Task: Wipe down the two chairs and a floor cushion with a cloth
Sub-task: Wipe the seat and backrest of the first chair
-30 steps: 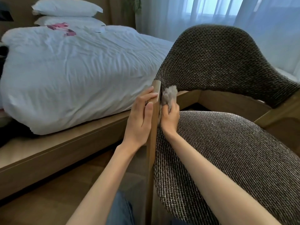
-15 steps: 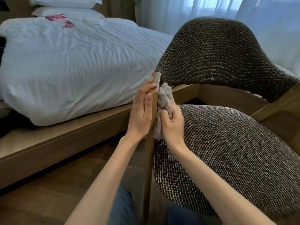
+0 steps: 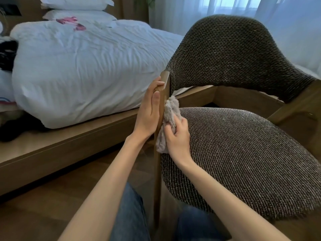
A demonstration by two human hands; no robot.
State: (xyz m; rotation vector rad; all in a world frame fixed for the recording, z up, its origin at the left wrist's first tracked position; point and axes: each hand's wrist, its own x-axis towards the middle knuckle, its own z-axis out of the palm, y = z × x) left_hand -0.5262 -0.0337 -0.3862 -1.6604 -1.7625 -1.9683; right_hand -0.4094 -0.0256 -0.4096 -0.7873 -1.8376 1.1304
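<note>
Change over the last 1 s: right hand (image 3: 177,136) and cloth (image 3: 169,115) have slid down the inner face of the chair's wooden post (image 3: 165,87), from just under the post top to level with the seat (image 3: 243,162) rim. Left hand (image 3: 149,112) hasn't moved: flat on the outer face, fingers straight, bracing. Right hand is curled tight around the bunched cloth, pressing it on the wood.

Read: upper post looks covered and the stroke is heading for the leg. Only 1 chair is in frame; no second chair or floor cushion visible, so I'd call this early in the job.

Clearances: the cloth is wedged between post and seat edge, tight there. Backrest (image 3: 234,54) overhangs at upper right. Bed frame (image 3: 69,141) runs close on the left, with a strip of floor (image 3: 43,197) between. Below the hands the leg is exposed down to the knees at bottom centre, so there's room to run on down.
</note>
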